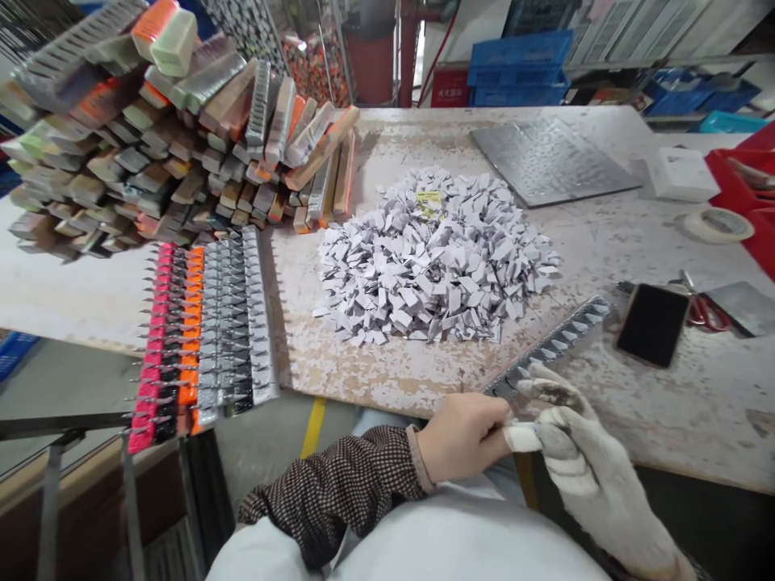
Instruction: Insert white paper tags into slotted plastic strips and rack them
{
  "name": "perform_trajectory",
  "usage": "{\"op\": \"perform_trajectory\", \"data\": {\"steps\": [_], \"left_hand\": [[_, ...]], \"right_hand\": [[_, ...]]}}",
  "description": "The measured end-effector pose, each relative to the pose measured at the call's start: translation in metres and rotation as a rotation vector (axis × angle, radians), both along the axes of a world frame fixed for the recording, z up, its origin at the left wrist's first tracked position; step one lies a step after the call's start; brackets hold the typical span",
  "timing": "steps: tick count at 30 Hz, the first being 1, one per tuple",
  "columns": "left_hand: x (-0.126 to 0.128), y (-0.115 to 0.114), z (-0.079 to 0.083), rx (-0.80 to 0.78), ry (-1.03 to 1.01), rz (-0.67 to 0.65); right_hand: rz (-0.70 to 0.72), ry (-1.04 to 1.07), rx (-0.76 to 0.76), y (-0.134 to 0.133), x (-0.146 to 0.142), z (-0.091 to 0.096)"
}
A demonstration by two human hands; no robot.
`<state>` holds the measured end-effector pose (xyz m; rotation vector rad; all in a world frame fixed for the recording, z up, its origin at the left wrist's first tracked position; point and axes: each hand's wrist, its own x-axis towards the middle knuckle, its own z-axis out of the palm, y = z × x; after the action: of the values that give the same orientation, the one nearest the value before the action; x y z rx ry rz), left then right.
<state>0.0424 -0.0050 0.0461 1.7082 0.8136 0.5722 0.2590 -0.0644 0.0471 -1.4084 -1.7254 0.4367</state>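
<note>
My left hand, bare below a checked sleeve, is closed, its fingers curled at the near end of a grey bar. My right hand wears a white work glove with a greyed, worn patch. Its fingers are bent, and a white-wrapped thumb tip meets the left fingers; whatever is between them is hidden. Just beyond both hands the grey bar lies slanted on the table, with a row of pale pointed pieces along it. Past it is a heap of small white paper-like pieces, with a yellow label on top.
A high stack of bars fills the left. Beside it hang pink, orange, black and grey strips with protruding points. On the right are a phone, scissors, a tape roll, a white box and a metal plate.
</note>
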Motion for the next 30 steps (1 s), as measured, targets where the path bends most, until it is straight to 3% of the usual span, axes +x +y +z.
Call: {"op": "perform_trajectory", "data": {"steps": [4,7,12,16,22,27,30], "left_hand": [[-0.001,-0.009,-0.004,0.04,-0.089,-0.192],[-0.004,-0.009,-0.013,0.088,0.029,-0.148],[-0.013,-0.005,-0.029,0.334,0.417,-0.008],[-0.019,-0.008,-0.037,0.38,0.58,-0.034],[-0.02,-0.007,-0.04,0.285,0.606,-0.08],[-0.013,-0.005,-0.042,0.302,0.613,-0.081],[-0.002,0.012,-0.038,0.429,0.623,-0.068]], "right_hand": [[0.089,0.075,-0.058,-0.005,-0.015,-0.004],[0.103,0.042,-0.043,-0.001,-0.012,-0.009],[-0.082,-0.548,0.248,0.031,0.017,-0.02],[0.008,-0.841,0.289,0.051,0.022,-0.027],[0.124,-0.832,0.085,0.06,0.014,-0.031],[0.093,-0.819,0.149,0.066,0.025,-0.035],[-0.016,-0.856,0.273,0.07,0.034,-0.032]]}}
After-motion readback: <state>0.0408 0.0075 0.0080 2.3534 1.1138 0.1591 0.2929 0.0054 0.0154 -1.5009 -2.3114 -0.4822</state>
